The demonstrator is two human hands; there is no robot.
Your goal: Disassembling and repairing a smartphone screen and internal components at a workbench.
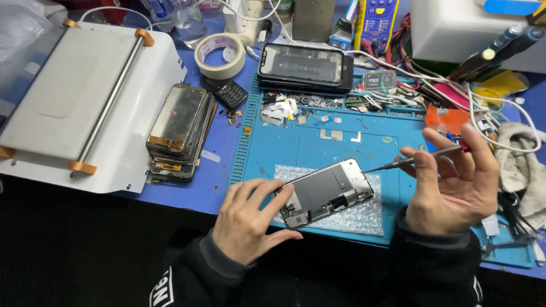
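**Slip risk on an opened phone screen**

Left hand spread over the near end of the phone screen assembly, fingertips pinning it flat on the blue repair mat, atop a textured pad. Right hand pinched a thin screwdriver, tip hovering just off the panel's far corner. Could've slipped and gouged a flex cable if pressed at that slant. Loose screws and parts nearby, easily knocked off the worktop. Stack of old screens sat well apart.
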